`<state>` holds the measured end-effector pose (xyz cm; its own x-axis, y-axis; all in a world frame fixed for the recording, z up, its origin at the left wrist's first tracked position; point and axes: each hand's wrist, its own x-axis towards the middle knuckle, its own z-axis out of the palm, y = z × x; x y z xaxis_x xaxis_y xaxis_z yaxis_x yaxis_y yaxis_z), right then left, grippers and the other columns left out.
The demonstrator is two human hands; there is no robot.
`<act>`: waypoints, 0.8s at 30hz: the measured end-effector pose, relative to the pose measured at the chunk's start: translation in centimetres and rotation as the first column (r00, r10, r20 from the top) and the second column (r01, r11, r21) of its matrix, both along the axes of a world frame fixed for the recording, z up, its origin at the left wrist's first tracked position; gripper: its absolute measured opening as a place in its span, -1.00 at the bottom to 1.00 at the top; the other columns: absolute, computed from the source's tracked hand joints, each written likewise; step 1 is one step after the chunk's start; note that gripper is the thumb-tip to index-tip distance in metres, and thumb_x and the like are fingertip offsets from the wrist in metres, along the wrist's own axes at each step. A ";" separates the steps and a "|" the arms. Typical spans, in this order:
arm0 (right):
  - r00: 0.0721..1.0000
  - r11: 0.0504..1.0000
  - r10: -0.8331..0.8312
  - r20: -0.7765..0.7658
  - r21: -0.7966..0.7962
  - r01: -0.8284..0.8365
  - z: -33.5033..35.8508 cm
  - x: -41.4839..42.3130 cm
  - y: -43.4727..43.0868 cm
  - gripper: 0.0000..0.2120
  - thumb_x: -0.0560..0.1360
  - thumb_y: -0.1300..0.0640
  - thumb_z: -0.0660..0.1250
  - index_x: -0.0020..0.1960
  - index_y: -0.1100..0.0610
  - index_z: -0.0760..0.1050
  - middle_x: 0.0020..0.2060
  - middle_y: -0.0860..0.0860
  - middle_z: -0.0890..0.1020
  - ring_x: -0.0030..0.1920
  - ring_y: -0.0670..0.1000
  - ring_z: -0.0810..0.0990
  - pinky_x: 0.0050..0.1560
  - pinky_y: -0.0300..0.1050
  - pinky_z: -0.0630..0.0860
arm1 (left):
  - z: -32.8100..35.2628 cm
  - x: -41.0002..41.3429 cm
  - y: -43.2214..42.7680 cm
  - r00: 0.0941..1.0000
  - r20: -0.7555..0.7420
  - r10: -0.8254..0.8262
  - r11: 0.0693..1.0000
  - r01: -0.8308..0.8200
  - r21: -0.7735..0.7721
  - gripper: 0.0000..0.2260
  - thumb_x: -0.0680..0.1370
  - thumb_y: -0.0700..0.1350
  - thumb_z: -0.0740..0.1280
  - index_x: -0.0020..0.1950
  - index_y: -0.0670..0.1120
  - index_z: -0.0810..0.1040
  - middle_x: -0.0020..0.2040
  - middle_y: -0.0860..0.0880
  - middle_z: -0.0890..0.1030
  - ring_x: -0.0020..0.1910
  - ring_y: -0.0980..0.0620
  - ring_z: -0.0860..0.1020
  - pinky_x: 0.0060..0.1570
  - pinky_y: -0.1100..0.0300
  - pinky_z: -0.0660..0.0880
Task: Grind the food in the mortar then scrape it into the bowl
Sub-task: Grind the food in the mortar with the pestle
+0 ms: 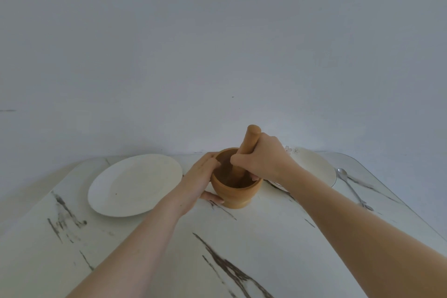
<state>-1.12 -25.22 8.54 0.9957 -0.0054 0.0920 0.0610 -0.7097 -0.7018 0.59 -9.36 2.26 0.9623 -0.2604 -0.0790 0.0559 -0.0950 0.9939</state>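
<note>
A wooden mortar stands near the far middle of the marble table. My left hand wraps round its left side, thumb low at the base and fingers over the rim. My right hand grips a wooden pestle that leans into the mortar, its lower end down inside the cup. The food in the mortar is too dark to make out. A white bowl sits to the right, partly behind my right wrist.
A white plate lies to the left of the mortar. A metal spoon lies at the right by the table's rounded corner. The marble table ends against a plain wall at the back.
</note>
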 end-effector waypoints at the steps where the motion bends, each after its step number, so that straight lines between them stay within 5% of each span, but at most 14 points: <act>1: 1.000 1.000 -0.004 0.006 0.008 0.004 -0.1 0.0 -0.1 -0.78 0.36 0.09 0.36 -0.14 0.26 0.56 -0.53 -0.01 0.54 -0.52 -0.03 0.54 -0.48 -0.29 0.43 | 0.0 -0.1 0.1 1.000 -0.017 -0.002 1.000 0.002 -0.024 -0.74 0.59 -0.09 0.13 0.21 0.04 0.49 0.19 -0.07 0.55 0.17 -0.09 0.54 -0.18 -0.05 0.64; 8: 0.998 1.000 0.020 0.064 0.016 -0.021 -0.5 -0.5 -0.4 -0.76 0.32 0.09 0.36 -0.10 0.21 0.61 -0.30 0.11 0.71 -0.38 0.07 0.68 -0.23 -0.07 0.65 | 0.2 0.3 0.9 0.968 -0.225 -0.107 0.976 0.059 -0.208 -0.52 0.37 -0.24 0.25 0.28 0.02 0.39 0.09 -0.16 0.52 0.03 -0.17 0.57 -0.01 -0.19 0.60; 13: 0.996 0.997 0.075 0.050 -0.008 -0.075 -0.5 -1.1 -0.4 -0.75 0.31 0.15 0.35 -0.07 0.25 0.60 -0.29 0.18 0.70 -0.27 0.17 0.70 -0.15 0.05 0.67 | -0.2 0.2 0.9 0.952 -0.279 -0.122 0.965 0.047 -0.258 -0.53 0.34 -0.22 0.31 0.26 -0.01 0.52 0.12 -0.18 0.54 0.06 -0.15 0.58 0.06 -0.18 0.58; 17: 0.996 0.996 0.091 0.007 0.000 -0.091 -0.3 -1.0 -0.6 -0.75 0.33 0.14 0.37 -0.04 0.23 0.61 -0.24 0.13 0.72 -0.31 0.12 0.72 -0.26 -0.06 0.67 | -0.1 0.3 1.0 0.946 -0.308 -0.101 0.956 0.007 -0.294 -0.81 0.52 -0.10 0.34 0.09 -0.09 0.61 0.03 -0.22 0.59 0.00 -0.22 0.63 0.06 -0.19 0.57; 20: 0.994 0.994 0.113 -0.009 0.009 -0.113 -0.2 -1.1 -0.9 -0.83 0.36 0.15 0.40 -0.06 0.15 0.63 -0.23 0.05 0.73 -0.30 0.05 0.72 -0.41 -0.28 0.57 | 0.0 0.4 1.1 0.950 -0.303 -0.074 0.970 -0.002 -0.245 -0.83 0.53 -0.07 0.34 0.07 -0.08 0.62 0.03 -0.23 0.60 -0.02 -0.22 0.65 0.09 -0.18 0.56; 24: 0.984 0.983 0.176 0.025 0.038 -0.177 -0.2 -1.5 -0.9 -0.87 0.36 0.22 0.40 -0.14 0.07 0.69 -0.13 -0.05 0.73 -0.24 -0.02 0.70 -0.28 -0.26 0.61 | -0.2 0.4 1.0 0.961 -0.265 -0.072 0.975 0.012 -0.223 -0.77 0.54 -0.02 0.34 0.14 -0.07 0.60 0.07 -0.22 0.63 0.04 -0.19 0.65 0.10 -0.18 0.57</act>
